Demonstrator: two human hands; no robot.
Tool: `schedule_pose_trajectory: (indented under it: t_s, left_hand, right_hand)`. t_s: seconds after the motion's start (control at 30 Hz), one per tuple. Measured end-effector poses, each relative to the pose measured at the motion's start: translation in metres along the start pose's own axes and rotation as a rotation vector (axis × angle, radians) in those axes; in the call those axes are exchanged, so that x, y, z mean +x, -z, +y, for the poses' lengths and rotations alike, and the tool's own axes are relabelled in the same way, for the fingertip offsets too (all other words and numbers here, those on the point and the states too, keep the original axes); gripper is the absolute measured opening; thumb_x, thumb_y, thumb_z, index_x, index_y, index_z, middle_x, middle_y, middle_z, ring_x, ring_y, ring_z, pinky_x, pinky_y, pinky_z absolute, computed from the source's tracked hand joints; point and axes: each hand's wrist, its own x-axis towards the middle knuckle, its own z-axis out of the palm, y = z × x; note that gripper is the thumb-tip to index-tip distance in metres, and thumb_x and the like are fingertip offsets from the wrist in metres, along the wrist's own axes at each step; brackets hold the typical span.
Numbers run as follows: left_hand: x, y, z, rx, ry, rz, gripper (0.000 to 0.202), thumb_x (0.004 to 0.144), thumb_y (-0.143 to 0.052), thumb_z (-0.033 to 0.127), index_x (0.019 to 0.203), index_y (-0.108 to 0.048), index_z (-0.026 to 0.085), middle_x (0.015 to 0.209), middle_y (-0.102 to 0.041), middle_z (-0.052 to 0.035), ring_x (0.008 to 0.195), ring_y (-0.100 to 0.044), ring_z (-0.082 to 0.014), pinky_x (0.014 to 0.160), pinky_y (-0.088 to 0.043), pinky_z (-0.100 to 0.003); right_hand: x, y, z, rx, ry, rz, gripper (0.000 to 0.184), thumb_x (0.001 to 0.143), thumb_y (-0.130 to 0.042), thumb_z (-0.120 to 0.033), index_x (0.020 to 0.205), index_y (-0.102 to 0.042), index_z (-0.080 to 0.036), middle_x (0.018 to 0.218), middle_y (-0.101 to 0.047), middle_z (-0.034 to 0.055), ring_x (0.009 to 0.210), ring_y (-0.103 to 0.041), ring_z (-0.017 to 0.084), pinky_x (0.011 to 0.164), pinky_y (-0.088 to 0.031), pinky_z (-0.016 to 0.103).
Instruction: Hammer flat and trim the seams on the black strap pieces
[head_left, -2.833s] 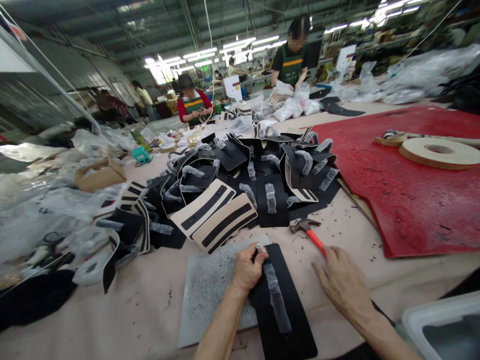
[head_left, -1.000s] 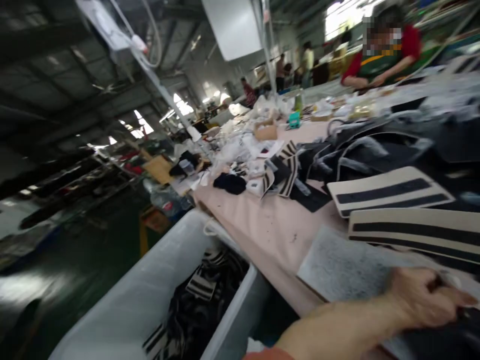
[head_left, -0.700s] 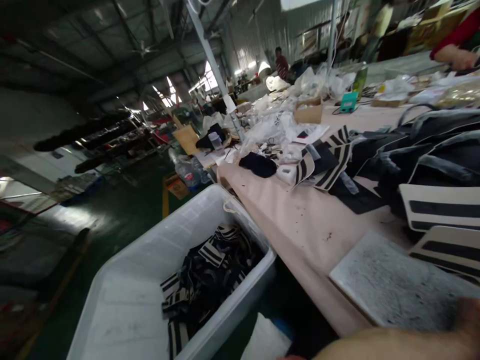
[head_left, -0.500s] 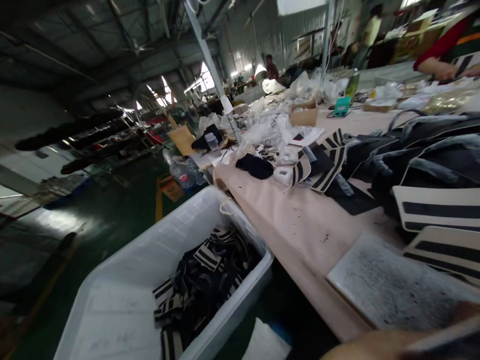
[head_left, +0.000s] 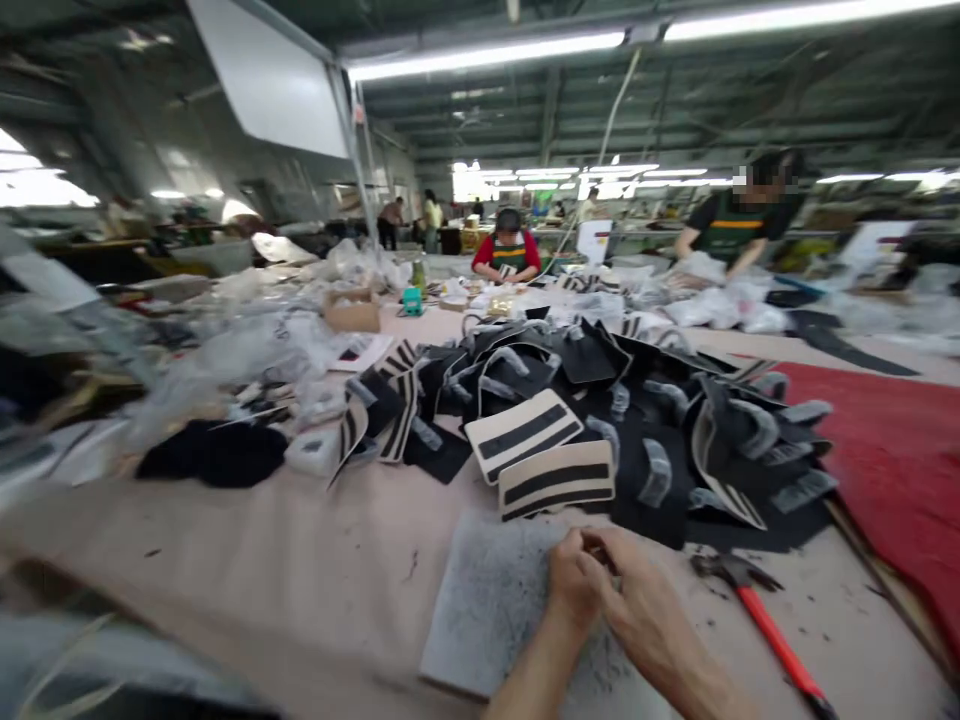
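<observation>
My left hand [head_left: 573, 580] and my right hand [head_left: 639, 585] meet above a grey, speckled slab [head_left: 472, 600] on the table. Both have their fingers curled in and pressed together; whatever they may hold is hidden. Just beyond them lie two cream pieces with black stripes, a nearer striped panel [head_left: 556, 478] overlapping a farther striped panel [head_left: 517, 432]. Behind these is a heap of black pieces [head_left: 592, 355] with clear plastic-wrapped straps. To the right of my hands rests a claw hammer [head_left: 772, 625] with a red handle.
A red sheet [head_left: 885, 450] covers the table's right side. At left are a dark cloth bundle [head_left: 214, 452], plastic bags [head_left: 247, 350] and a cardboard box [head_left: 352, 312]. Across the table, a person in red sleeves [head_left: 507, 250] and another person in an apron [head_left: 739, 225] work.
My view has swung right, from the white bin and aisle to the table. Both my hands are now together over the slab; before, only a blurred part of a hand showed at lower right.
</observation>
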Motion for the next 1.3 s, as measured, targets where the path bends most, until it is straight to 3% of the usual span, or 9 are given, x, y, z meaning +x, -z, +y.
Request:
schedule_pose_trajectory:
  t_s: [0.23,0.43,0.53,0.67,0.8,0.9,1.07,1.17,1.3]
  left_hand:
    - [0.006,-0.006,-0.024,-0.008,0.054,0.026,0.023,0.084,-0.059,0.035,0.067,-0.056,0.020,0.057,-0.055,0.0014,0.055,-0.053,-0.0166,0.054,-0.041,-0.025]
    - [0.009,-0.011,-0.030,0.038,0.054,0.008,0.030,0.084,-0.058,0.046,0.071,-0.061,0.019,0.060,-0.060,0.0000,0.058,-0.057,-0.0181,0.057,-0.045,-0.024]
    - [0.010,-0.010,-0.026,0.058,0.044,0.019,0.032,0.084,-0.058,0.047,0.071,-0.062,0.019,0.060,-0.061,-0.0006,0.058,-0.058,-0.0184,0.057,-0.046,-0.025]
    - [0.010,-0.008,-0.019,0.064,0.054,0.015,0.031,0.084,-0.060,0.047,0.071,-0.062,0.018,0.059,-0.061,-0.0002,0.058,-0.058,-0.0176,0.059,-0.046,-0.025]
    - [0.010,-0.010,-0.023,-0.035,0.107,0.001,0.030,0.083,-0.062,0.046,0.075,-0.063,0.017,0.065,-0.066,-0.0021,0.063,-0.063,-0.0185,0.061,-0.049,-0.025]
    - [0.007,-0.006,-0.030,-0.171,0.190,0.132,0.032,0.082,-0.063,0.048,0.083,-0.065,0.016,0.075,-0.073,-0.0062,0.072,-0.070,-0.0218,0.068,-0.054,-0.029]
    - [-0.003,0.018,-0.020,-0.090,0.211,0.372,0.035,0.085,-0.061,0.049,0.091,-0.068,0.015,0.088,-0.076,-0.0106,0.084,-0.072,-0.0242,0.079,-0.056,-0.034]
    - [0.000,0.026,-0.006,-0.072,0.136,0.236,0.032,0.086,-0.061,0.046,0.091,-0.068,0.016,0.088,-0.076,-0.0091,0.083,-0.071,-0.0229,0.078,-0.056,-0.033]
    - [0.010,0.015,0.004,-0.068,0.074,-0.008,0.025,0.085,-0.061,0.041,0.085,-0.067,0.017,0.076,-0.073,-0.0042,0.073,-0.069,-0.0191,0.071,-0.055,-0.029]
  right_hand:
    - [0.076,0.055,0.089,-0.192,-0.358,0.386,0.042,0.090,-0.044,-0.036,0.123,-0.054,-0.011,0.124,-0.057,0.0172,0.113,-0.056,0.027,0.095,-0.041,0.037]
    - [0.116,0.060,0.133,-0.141,-0.499,0.297,0.053,0.085,-0.057,-0.035,0.129,-0.052,-0.005,0.105,-0.068,0.0157,0.098,-0.065,0.025,0.083,-0.044,0.031]
    - [0.132,0.069,0.134,-0.129,-0.487,0.305,0.045,0.088,-0.049,-0.024,0.128,-0.054,-0.005,0.103,-0.070,0.0167,0.098,-0.065,0.024,0.084,-0.043,0.029]
    - [0.140,0.110,0.115,-0.144,-0.445,0.372,0.045,0.092,-0.042,-0.025,0.130,-0.054,-0.004,0.111,-0.068,0.0207,0.104,-0.064,0.027,0.089,-0.042,0.032]
    - [0.103,0.136,0.082,-0.151,-0.373,0.411,0.049,0.095,-0.041,-0.035,0.137,-0.048,-0.010,0.114,-0.067,0.0170,0.104,-0.064,0.026,0.090,-0.042,0.033]
    - [0.043,0.113,0.056,-0.147,-0.341,0.360,0.050,0.095,-0.038,-0.039,0.135,-0.050,-0.012,0.107,-0.071,0.0150,0.095,-0.067,0.027,0.085,-0.046,0.034]
    - [-0.052,0.024,0.041,-0.127,-0.399,0.082,0.050,0.097,-0.030,-0.032,0.137,-0.049,-0.009,0.105,-0.072,0.0172,0.089,-0.071,0.027,0.078,-0.050,0.034]
    - [-0.077,-0.011,0.042,-0.172,-0.444,-0.072,0.048,0.099,-0.029,-0.026,0.138,-0.048,-0.008,0.105,-0.072,0.0183,0.089,-0.071,0.027,0.077,-0.051,0.034]
    - [-0.081,-0.015,0.041,-0.214,-0.476,-0.162,0.046,0.100,-0.030,-0.026,0.138,-0.048,-0.008,0.102,-0.073,0.0178,0.090,-0.071,0.028,0.078,-0.050,0.036]
